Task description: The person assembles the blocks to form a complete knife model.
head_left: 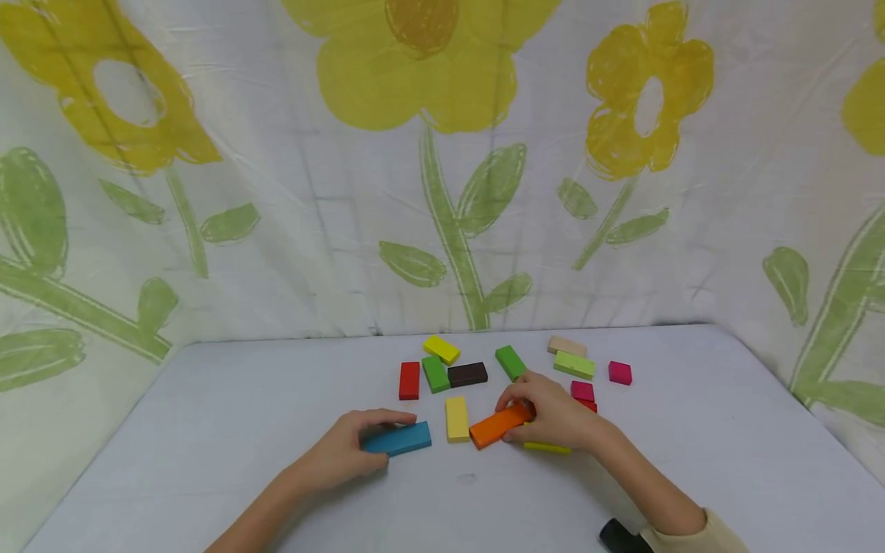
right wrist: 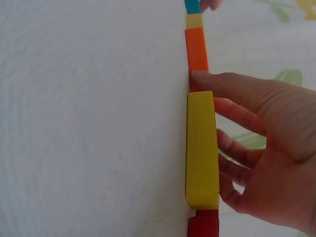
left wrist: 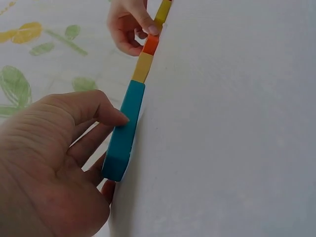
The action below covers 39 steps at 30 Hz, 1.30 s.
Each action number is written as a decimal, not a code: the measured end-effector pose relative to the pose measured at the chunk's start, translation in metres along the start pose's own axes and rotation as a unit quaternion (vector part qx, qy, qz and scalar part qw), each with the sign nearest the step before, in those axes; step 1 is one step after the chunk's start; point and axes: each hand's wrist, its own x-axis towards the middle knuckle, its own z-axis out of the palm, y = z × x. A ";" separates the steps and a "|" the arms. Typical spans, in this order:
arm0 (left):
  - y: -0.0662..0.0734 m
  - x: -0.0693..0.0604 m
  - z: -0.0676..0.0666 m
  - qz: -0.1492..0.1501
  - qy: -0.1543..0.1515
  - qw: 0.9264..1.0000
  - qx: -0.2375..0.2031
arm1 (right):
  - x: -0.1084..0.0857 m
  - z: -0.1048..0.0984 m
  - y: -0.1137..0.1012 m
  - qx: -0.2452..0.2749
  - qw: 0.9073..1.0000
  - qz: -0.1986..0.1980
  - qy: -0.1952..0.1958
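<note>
My left hand (head_left: 342, 453) grips a blue rectangular block (head_left: 408, 438), and my right hand (head_left: 553, 411) pinches an orange rectangular block (head_left: 498, 426) between thumb and fingers. A pale yellow rectangular block (head_left: 457, 419) sits between them, just beside the orange one's left end. Open room on the white desk (head_left: 173, 453) spreads to either side; a bright yellow rectangular block (head_left: 441, 349) lies near the back edge.
</note>
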 end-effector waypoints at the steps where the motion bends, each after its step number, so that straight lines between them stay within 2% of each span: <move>1: -0.001 0.000 0.000 0.000 0.003 1.000 -0.001 | 0.000 0.000 -0.001 -0.002 1.000 -0.002 -0.001; 8: -0.003 0.000 0.000 -0.002 0.040 0.999 0.008 | 0.001 0.001 -0.006 -0.022 1.000 -0.011 -0.009; 14: 0.002 0.001 -0.001 -0.001 0.027 1.000 0.004 | 0.002 0.005 -0.010 -0.029 1.000 -0.001 -0.012; 21: 0.001 0.003 -0.003 0.028 0.003 1.000 0.005 | 0.008 0.012 -0.012 -0.042 0.999 -0.002 -0.003; 26: 0.002 0.009 -0.002 0.015 -0.002 1.000 0.010 | 0.014 0.015 -0.015 -0.045 0.999 0.011 0.002; 33: 0.007 0.020 0.000 0.009 0.009 1.000 0.022 | 0.019 0.016 -0.017 -0.025 0.999 0.030 0.009; 39: 0.005 0.021 -0.001 0.005 0.032 0.999 0.025 | 0.020 0.014 -0.017 -0.002 1.000 0.030 -0.001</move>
